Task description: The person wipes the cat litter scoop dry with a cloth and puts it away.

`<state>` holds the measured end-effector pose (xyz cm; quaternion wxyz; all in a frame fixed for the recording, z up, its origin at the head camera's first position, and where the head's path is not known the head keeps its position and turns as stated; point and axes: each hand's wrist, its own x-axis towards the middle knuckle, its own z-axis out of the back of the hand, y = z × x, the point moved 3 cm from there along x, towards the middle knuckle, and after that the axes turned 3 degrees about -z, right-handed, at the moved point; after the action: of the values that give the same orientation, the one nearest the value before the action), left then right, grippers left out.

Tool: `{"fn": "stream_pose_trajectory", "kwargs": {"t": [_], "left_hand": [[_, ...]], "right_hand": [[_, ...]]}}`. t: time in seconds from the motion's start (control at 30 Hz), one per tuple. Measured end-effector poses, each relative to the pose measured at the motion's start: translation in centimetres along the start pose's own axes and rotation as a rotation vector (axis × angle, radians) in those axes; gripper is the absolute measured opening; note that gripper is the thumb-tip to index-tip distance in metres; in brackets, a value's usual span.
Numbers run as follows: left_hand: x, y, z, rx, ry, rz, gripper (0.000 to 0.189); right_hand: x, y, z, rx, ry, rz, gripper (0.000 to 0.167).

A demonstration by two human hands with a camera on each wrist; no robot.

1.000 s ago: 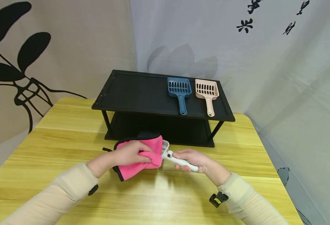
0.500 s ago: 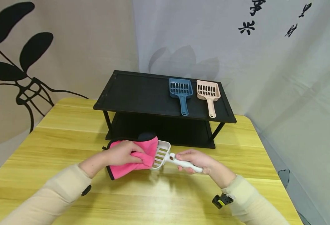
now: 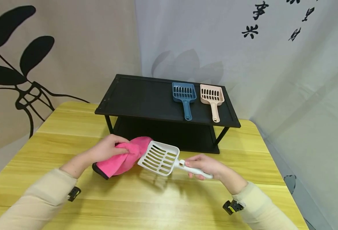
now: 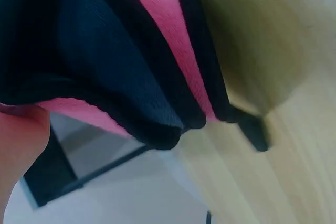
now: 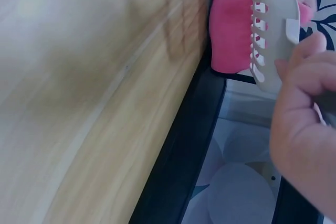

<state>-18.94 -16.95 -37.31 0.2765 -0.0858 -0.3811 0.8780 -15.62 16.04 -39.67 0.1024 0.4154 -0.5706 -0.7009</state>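
Observation:
My right hand (image 3: 204, 165) grips the handle of a white litter scoop (image 3: 161, 158), its slotted head pointing left above the table. In my left hand (image 3: 109, 147) is a bunched pink cloth (image 3: 125, 158) with black edging, pinched between thumb and fingers. The cloth's far end lies right at the left edge of the scoop's head. From the left wrist, the cloth's dark blue-black underside (image 4: 110, 61) shows along with its black trim. In the right wrist view the scoop (image 5: 275, 35) is seen edge-on, overlapping the pink cloth (image 5: 231, 24).
Behind the hands stands a black two-tier rack (image 3: 137, 95). On its top shelf lie a blue litter scoop (image 3: 186, 95) and a beige-pink litter scoop (image 3: 213, 97), side by side. The wooden table (image 3: 157, 204) extends in front, with printed curtains (image 3: 186, 38) behind.
My left hand has drawn the pink cloth leftward off the white scoop, baring its whole slotted head. The right hand has shifted slightly right with the scoop, whose head now faces more toward the camera.

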Motion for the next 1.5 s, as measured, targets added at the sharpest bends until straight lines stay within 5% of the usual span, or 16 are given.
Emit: {"fn": "stream_pose_trajectory", "kwargs": {"t": [0.2,0.43,0.73,0.93,1.5], "left_hand": [[1.9,-1.6,0.8,-0.060,-0.093,0.051,0.022],[4.2,-3.3,-3.4,-0.156,-0.021,0.044,0.017],[4.8,-4.2,-6.5,-0.092,-0.014,-0.005,0.014],[4.9,-4.4,-6.3,-0.026,-0.060,0.019,0.010],[4.0,-3.5,-4.2,0.177,-0.172,-0.053,0.017]], "right_hand": [[0.5,-0.4,-0.5,-0.092,-0.033,-0.034,0.043],[1.5,0.5,-2.0,-0.098,-0.025,0.001,0.039],[1.8,1.0,-3.2,-0.127,-0.042,0.022,0.036],[2.1,1.2,-3.6,-0.113,-0.040,0.060,0.038],[1.7,1.9,-3.8,-0.102,-0.052,0.074,0.035]]}}
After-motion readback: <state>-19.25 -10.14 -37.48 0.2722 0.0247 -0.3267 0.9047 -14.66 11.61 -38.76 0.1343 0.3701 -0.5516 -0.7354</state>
